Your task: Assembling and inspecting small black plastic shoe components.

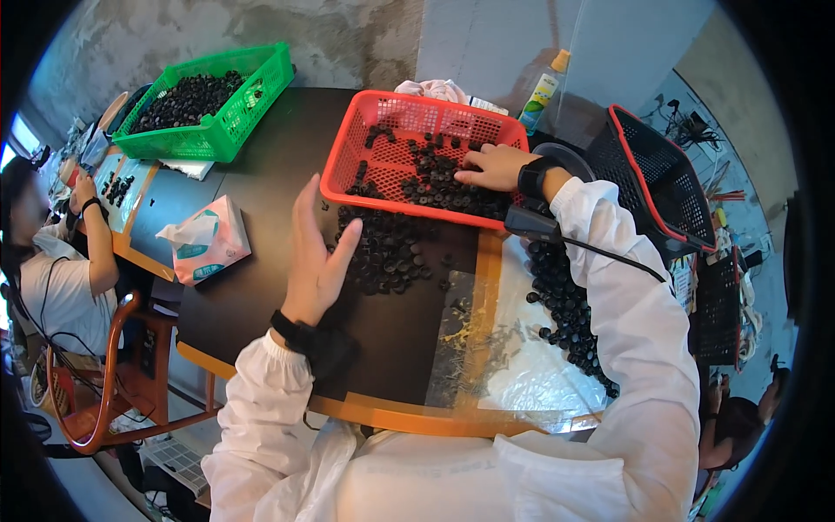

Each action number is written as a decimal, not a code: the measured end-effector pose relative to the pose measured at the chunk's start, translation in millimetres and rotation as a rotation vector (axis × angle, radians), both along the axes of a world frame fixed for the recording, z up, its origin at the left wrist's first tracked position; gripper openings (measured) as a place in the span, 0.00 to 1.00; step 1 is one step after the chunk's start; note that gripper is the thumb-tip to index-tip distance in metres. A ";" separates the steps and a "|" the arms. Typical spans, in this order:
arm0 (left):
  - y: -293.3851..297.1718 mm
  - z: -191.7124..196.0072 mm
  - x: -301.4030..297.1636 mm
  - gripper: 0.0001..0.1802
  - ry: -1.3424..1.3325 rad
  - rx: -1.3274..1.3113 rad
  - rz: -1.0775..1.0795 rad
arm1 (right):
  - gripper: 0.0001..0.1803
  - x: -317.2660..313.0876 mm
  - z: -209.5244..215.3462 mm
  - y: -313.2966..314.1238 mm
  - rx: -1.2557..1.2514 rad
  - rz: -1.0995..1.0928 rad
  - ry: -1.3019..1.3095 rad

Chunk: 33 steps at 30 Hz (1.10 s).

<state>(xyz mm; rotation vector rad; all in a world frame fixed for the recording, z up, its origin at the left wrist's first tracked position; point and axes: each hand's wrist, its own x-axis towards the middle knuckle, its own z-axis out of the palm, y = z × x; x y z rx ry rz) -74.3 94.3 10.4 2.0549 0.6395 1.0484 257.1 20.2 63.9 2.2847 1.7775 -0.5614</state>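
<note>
My right hand (494, 167) reaches over the far right side of a red plastic basket (387, 155). Its fingers are slightly bent and apart, touching small round black pieces (430, 181) in there; nothing shows gripped. In front of the basket, a heap of similar black pieces (383, 254) lies on the dark table (261, 322). My left hand (315, 257) is held upright at the heap's left edge, thumb spread from straight fingers, with nothing in it. More glossy black pieces (565, 300) form a band on a clear plastic sheet (522, 374), below my right forearm.
A tissue box (213, 245) stands on the left; behind it is a green basket (217, 139) of black pieces. A yellow-capped bottle (541, 96) and a red-rimmed black crate (631, 170) are back right. Another person (65, 278) sits far left, beside a wooden chair (113, 383).
</note>
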 end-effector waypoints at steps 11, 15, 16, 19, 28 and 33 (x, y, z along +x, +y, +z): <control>18.8 -3.0 45.3 0.40 0.216 0.061 0.203 | 0.40 -12.3 -2.8 -29.7 0.039 0.235 0.186; 18.9 -2.9 44.4 0.40 0.168 0.089 0.216 | 0.33 -21.4 -8.7 -36.8 0.124 0.226 0.190; 19.7 -4.0 43.8 0.40 0.170 0.087 0.215 | 0.30 -22.2 -7.8 -37.8 0.138 0.258 0.142; 21.2 -7.0 41.6 0.39 0.169 0.137 0.233 | 0.24 -31.6 -5.6 -40.4 0.163 0.292 0.054; 16.1 -5.0 42.2 0.33 0.125 0.183 0.253 | 0.23 -26.8 -9.8 -41.4 0.250 0.357 0.059; 15.3 -4.5 42.6 0.31 0.129 0.184 0.249 | 0.21 -27.0 -16.7 -36.8 0.321 0.367 0.085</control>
